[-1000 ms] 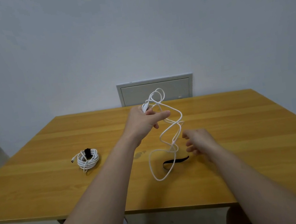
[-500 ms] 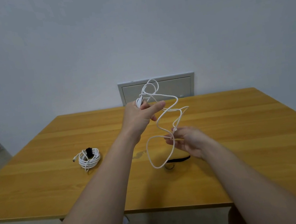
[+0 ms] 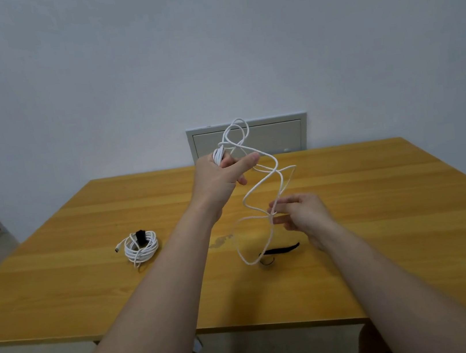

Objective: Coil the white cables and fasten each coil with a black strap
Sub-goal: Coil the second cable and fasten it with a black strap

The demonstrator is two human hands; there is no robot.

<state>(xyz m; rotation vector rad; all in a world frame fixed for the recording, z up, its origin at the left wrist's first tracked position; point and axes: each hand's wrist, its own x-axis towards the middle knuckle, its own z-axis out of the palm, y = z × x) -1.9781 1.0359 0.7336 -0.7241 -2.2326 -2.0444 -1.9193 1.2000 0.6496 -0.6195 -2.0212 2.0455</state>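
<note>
1. The left hand, fingers clamped on white cable turns, is raised above the black strap.
2. The right hand fingers pinch its hanging loops just above that strap.
3. A fastened coil lies left of it.

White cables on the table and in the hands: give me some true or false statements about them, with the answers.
1. The left hand holds loops of the loose white cable above the table. True.
2. The right hand lies flat on the table. False: it pinches the loose white cable in the air.
3. The coiled cable on the table wears a black strap. True.
4. The spare strap is wrapped round the loose white cable. False: it lies on the table, below the hanging cable.
</note>
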